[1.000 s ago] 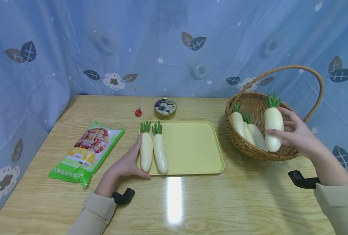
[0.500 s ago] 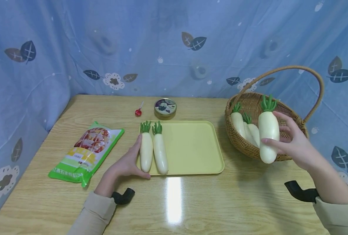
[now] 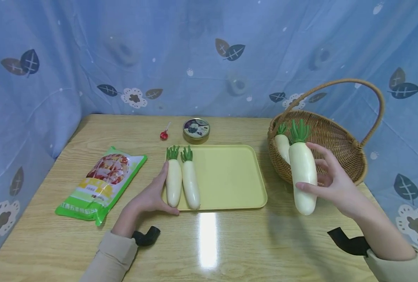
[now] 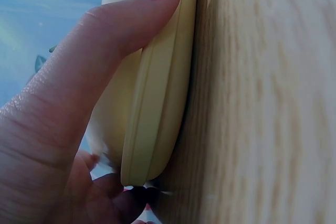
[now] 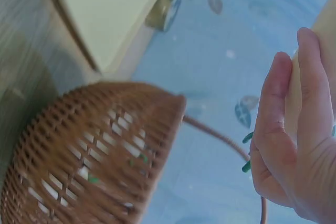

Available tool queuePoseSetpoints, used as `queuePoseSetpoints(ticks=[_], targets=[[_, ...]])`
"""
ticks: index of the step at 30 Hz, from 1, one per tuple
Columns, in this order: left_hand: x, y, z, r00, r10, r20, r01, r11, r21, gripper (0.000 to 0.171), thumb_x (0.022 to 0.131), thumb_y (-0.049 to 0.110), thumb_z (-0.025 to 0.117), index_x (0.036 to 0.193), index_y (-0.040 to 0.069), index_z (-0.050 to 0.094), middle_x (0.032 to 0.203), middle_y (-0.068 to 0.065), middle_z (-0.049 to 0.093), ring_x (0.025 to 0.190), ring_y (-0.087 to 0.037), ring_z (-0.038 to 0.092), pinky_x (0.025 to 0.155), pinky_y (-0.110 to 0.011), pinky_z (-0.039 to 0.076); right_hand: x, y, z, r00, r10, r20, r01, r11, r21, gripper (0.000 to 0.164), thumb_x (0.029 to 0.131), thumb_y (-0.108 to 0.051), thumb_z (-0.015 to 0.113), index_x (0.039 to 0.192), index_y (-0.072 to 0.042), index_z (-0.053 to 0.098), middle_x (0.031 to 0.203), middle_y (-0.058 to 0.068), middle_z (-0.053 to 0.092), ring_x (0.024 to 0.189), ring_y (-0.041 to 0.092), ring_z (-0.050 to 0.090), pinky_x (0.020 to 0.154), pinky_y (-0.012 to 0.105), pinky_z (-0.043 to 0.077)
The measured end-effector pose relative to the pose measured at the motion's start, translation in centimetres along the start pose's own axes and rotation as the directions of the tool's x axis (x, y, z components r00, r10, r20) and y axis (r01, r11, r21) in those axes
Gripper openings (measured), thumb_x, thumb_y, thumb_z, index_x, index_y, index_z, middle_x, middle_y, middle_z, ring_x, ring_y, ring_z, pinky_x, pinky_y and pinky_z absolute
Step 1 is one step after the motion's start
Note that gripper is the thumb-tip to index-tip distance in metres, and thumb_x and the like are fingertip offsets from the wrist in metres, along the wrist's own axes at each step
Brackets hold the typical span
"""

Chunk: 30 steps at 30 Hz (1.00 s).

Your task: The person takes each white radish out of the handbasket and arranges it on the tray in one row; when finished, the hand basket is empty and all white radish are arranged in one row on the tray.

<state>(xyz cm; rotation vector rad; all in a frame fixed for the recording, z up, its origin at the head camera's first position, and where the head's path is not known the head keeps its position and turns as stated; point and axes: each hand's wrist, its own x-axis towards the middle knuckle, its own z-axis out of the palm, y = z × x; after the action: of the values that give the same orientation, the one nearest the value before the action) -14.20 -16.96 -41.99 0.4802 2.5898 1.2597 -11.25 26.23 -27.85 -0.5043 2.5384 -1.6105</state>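
My right hand [image 3: 339, 194] grips a white radish [image 3: 303, 172] with green leaf stubs, holding it at the front of the wicker basket [image 3: 360, 164]. Part of another white radish [image 3: 283, 145] shows inside the basket, behind the held one. My left hand [image 3: 147, 199] holds the left end of a pale yellow tray [image 3: 230, 176]; in the left wrist view the thumb [image 4: 121, 30] lies over the tray's rim [image 4: 155, 103], with fingers curled at the far side. Two radishes, a left one [image 3: 174, 184] and a right one [image 3: 191, 186], lie side by side on the tray.
A round tin [image 3: 196, 129] and a red lollipop [image 3: 164, 134] stand behind the tray. At the left lies a green and white food packet [image 3: 101, 182]. The basket's tall handle [image 3: 365, 82] arches over it, near the blue curtain [image 3: 230, 78].
My right hand has brought the radish left and toward me, from inside the basket to its front side. The left hand and the tray's radishes keep their places.
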Motion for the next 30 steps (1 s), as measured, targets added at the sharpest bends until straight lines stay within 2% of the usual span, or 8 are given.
queuePoseSetpoints(ticks=[8, 13, 15, 20, 22, 30], targets=[[0.1, -0.2, 0.1, 1.000, 0.008, 0.000, -0.008, 1.000, -0.005, 0.148, 0.047, 0.039, 0.090, 0.144, 0.009, -0.018, 0.151, -0.014, -0.012, 0.137, -0.032, -0.001, 0.108, -0.050, 0.009, 0.4, -0.6, 2.1, 0.999, 0.003, 0.043, -0.005, 0.998, 0.063, 0.091, 0.078, 0.008, 0.066, 0.144, -0.027, 0.015, 0.119, 0.016, 0.032, 0.090, 0.013, 0.061, 0.061, 0.040, 0.054], [0.0, -0.1, 0.1, 1.000, 0.007, 0.003, -0.007, 1.000, -0.007, 0.147, 0.047, 0.038, 0.090, 0.144, 0.007, -0.017, 0.151, -0.014, -0.012, 0.137, -0.032, -0.001, 0.109, -0.049, 0.009, 1.0, -0.7, 3.2, 0.998, 0.008, 0.055, -0.012, 0.998, 0.067, 0.090, 0.077, 0.004, 0.068, 0.144, -0.026, 0.016, 0.120, 0.018, 0.032, 0.095, 0.011, 0.059, 0.064, 0.040, 0.053], [0.0, -0.1, 0.1, 1.000, 0.005, 0.003, -0.005, 1.000, -0.011, 0.147, 0.047, 0.037, 0.090, 0.144, 0.007, -0.017, 0.151, -0.014, -0.012, 0.137, -0.032, -0.001, 0.109, -0.049, 0.009, 1.3, -0.6, 3.6, 0.998, 0.012, 0.058, -0.016, 0.998, 0.067, 0.090, 0.077, 0.002, 0.069, 0.144, -0.026, 0.016, 0.120, 0.019, 0.033, 0.096, 0.015, 0.059, 0.065, 0.040, 0.053], [0.0, -0.1, 0.1, 1.000, 0.001, 0.005, -0.001, 1.000, -0.009, 0.148, 0.047, 0.037, 0.090, 0.144, 0.008, -0.018, 0.151, -0.013, -0.012, 0.137, -0.032, -0.002, 0.109, -0.049, 0.008, 2.1, -0.3, 4.6, 0.996, 0.024, 0.081, -0.032, 0.995, 0.093, 0.090, 0.078, -0.001, 0.070, 0.144, -0.026, 0.015, 0.126, 0.023, 0.031, 0.102, 0.038, 0.053, 0.067, 0.042, 0.053], [0.0, -0.1, 0.1, 1.000, -0.002, 0.005, 0.002, 1.000, -0.005, 0.148, 0.047, 0.037, 0.090, 0.144, 0.009, -0.018, 0.151, -0.013, -0.013, 0.137, -0.032, -0.002, 0.109, -0.050, 0.008, 2.5, -0.1, 5.0, 0.996, 0.028, 0.084, -0.036, 0.995, 0.092, 0.090, 0.078, -0.002, 0.070, 0.144, -0.027, 0.015, 0.127, 0.023, 0.029, 0.103, 0.043, 0.051, 0.067, 0.043, 0.053], [0.1, 0.0, 0.0, 1.000, -0.013, 0.006, 0.013, 1.000, 0.014, 0.148, 0.047, 0.039, 0.090, 0.144, 0.009, -0.018, 0.151, -0.012, -0.012, 0.137, -0.031, -0.002, 0.108, -0.052, 0.004, 3.9, 0.3, 6.6, 0.995, 0.045, 0.091, -0.054, 0.993, 0.103, 0.091, 0.075, -0.006, 0.074, 0.143, -0.027, 0.017, 0.125, 0.022, 0.033, 0.101, 0.041, 0.054, 0.068, 0.044, 0.053]])
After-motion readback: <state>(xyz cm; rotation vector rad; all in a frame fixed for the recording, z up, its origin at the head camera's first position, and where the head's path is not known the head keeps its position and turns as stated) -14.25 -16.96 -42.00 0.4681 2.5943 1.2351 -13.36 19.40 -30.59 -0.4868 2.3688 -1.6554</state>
